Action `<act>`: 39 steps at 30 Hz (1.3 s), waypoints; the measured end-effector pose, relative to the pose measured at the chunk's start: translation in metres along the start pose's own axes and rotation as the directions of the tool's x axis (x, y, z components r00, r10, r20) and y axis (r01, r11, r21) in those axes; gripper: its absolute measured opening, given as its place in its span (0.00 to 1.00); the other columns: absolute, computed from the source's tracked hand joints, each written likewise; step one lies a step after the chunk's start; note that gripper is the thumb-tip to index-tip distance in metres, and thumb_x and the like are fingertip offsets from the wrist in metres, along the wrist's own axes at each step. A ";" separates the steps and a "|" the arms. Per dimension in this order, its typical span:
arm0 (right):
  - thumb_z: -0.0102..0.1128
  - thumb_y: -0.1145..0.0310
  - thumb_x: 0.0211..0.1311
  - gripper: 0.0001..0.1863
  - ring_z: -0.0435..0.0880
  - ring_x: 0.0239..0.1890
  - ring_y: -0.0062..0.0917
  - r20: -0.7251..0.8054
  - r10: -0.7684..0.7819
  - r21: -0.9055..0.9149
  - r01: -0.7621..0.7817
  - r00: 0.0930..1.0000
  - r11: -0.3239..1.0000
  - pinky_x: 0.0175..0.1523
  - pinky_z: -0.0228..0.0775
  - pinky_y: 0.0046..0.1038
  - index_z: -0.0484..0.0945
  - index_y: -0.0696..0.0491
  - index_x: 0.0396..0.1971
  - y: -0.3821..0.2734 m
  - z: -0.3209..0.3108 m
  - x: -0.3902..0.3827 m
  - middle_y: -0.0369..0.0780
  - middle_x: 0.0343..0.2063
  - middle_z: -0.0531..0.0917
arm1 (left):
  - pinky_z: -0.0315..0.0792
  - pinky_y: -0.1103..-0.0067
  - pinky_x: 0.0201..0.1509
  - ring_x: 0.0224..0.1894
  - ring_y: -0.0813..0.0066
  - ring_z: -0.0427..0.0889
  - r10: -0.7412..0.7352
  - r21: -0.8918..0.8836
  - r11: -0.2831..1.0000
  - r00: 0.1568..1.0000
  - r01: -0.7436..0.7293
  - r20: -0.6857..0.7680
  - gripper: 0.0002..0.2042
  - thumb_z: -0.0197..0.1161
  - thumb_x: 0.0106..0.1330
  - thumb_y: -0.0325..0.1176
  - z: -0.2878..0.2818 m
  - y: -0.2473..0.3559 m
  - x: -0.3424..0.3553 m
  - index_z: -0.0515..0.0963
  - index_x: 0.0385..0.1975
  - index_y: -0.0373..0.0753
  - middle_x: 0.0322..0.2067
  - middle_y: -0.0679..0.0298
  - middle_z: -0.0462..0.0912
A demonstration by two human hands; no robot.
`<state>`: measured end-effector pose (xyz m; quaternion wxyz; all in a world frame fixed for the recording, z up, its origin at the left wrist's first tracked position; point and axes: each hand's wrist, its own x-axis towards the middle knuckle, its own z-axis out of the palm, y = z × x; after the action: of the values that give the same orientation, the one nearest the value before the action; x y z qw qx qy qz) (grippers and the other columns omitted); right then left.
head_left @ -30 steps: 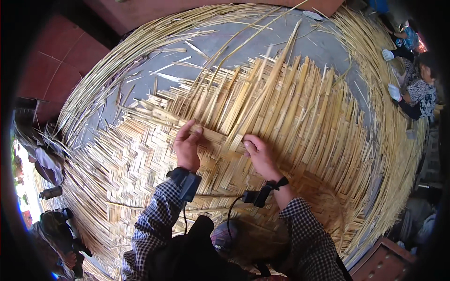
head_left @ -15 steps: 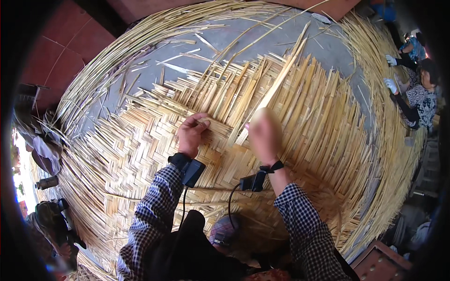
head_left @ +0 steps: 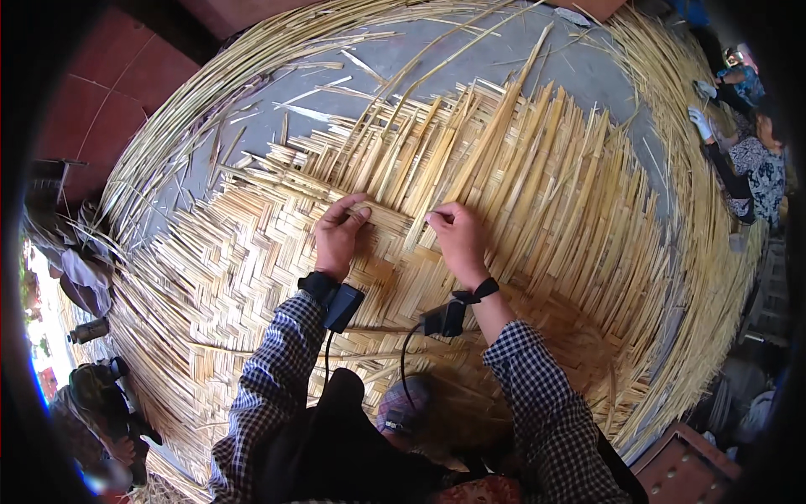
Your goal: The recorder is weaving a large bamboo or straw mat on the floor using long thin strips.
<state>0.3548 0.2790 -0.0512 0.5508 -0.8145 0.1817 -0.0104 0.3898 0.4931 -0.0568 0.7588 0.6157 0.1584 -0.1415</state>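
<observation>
A large herringbone mat (head_left: 227, 277) woven from flattened pale reed strips spreads out under both my hands. My left hand (head_left: 337, 238) is closed, thumb and forefinger pinched on a crosswise reed strip at the weaving edge. Just to its right, my right hand (head_left: 459, 244) is closed too, its thumb and fingertips pinching a strip close to the mat. Beyond the hands, unwoven lengthwise strips (head_left: 537, 176) fan away from me, lying side by side. One wider strip (head_left: 495, 130) rests on top of them, slanting to the far side.
Loose reeds (head_left: 180, 126) ring the mat over grey floor (head_left: 453, 63). Another person with white gloves (head_left: 700, 123) works at the far right. A camouflage-patterned figure (head_left: 101, 399) is at the left. Close to me lies a plaid cap (head_left: 401, 409). Cables hang from my wrist devices (head_left: 344, 307).
My right hand has moved slightly left, nearer my left hand. The long strip that was raised by it now lies down among the others. My left hand has hardly moved.
</observation>
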 end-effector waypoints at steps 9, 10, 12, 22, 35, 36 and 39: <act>0.67 0.69 0.61 0.10 0.76 0.25 0.20 -0.109 0.128 0.188 -0.106 0.986 0.976 0.33 0.73 0.26 0.75 0.57 0.32 0.001 -0.004 0.008 0.35 0.24 0.79 | 0.81 0.81 0.43 0.39 0.80 0.83 0.007 0.006 1.000 1.000 -0.007 -0.010 0.13 0.64 0.68 0.24 0.001 0.001 -0.005 0.81 0.52 0.37 0.40 0.67 0.84; 0.67 0.69 0.61 0.10 0.76 0.25 0.20 -0.153 0.087 0.191 -0.057 0.984 0.980 0.33 0.73 0.26 0.75 0.57 0.32 -0.005 -0.007 0.008 0.35 0.24 0.79 | 0.81 0.81 0.43 0.39 0.80 0.83 0.017 0.012 1.000 1.000 -0.017 -0.012 0.13 0.64 0.68 0.24 -0.001 0.002 -0.006 0.81 0.52 0.37 0.40 0.67 0.84; 0.71 0.67 0.60 0.15 0.76 0.27 0.20 -0.219 0.004 0.088 0.016 0.976 0.996 0.34 0.73 0.26 0.73 0.56 0.39 -0.021 -0.012 0.002 0.36 0.31 0.77 | 0.82 0.78 0.43 0.37 0.76 0.83 0.079 -0.123 0.989 0.997 -0.081 -0.016 0.12 0.62 0.70 0.24 -0.010 0.005 -0.010 0.81 0.51 0.35 0.38 0.64 0.84; 0.74 0.66 0.52 0.15 0.78 0.38 0.36 0.453 -0.213 -0.338 0.388 0.866 0.857 0.46 0.71 0.38 0.82 0.54 0.38 -0.060 0.018 -0.004 0.41 0.33 0.77 | 0.80 0.70 0.52 0.47 0.64 0.84 0.098 -0.219 0.976 0.880 0.007 0.464 0.15 0.60 0.71 0.43 -0.037 0.074 0.047 0.79 0.46 0.36 0.45 0.56 0.84; 0.70 0.70 0.59 0.08 0.77 0.26 0.34 0.151 -0.256 -0.067 0.269 0.955 0.961 0.31 0.68 0.35 0.80 0.56 0.28 -0.062 0.007 -0.027 0.41 0.24 0.74 | 0.72 0.74 0.33 0.30 0.75 0.75 -0.328 0.778 0.567 0.793 -0.271 0.514 0.21 0.74 0.61 0.39 0.028 0.102 0.084 0.74 0.40 0.29 0.28 0.65 0.78; 0.69 0.70 0.60 0.07 0.76 0.24 0.34 0.103 -0.259 -0.041 0.265 0.960 0.964 0.30 0.67 0.35 0.79 0.56 0.28 -0.060 0.010 -0.025 0.41 0.23 0.74 | 0.72 0.74 0.31 0.28 0.75 0.75 -0.305 0.833 0.420 0.808 -0.361 0.504 0.19 0.75 0.59 0.39 0.032 0.101 0.088 0.76 0.36 0.29 0.26 0.65 0.78; 0.66 0.70 0.62 0.08 0.75 0.22 0.33 -0.009 -0.195 0.078 0.196 0.981 0.978 0.29 0.66 0.33 0.77 0.56 0.27 -0.045 0.025 -0.023 0.41 0.21 0.74 | 0.72 0.74 0.32 0.30 0.76 0.76 -0.253 0.655 0.735 0.825 -0.175 0.505 0.15 0.77 0.56 0.36 0.030 0.084 0.086 0.78 0.28 0.33 0.25 0.63 0.79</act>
<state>0.3514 0.3231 -0.0158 0.5787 -0.8061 0.1007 -0.0724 0.5042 0.4790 -0.0116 0.4904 0.7744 -0.1215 -0.3808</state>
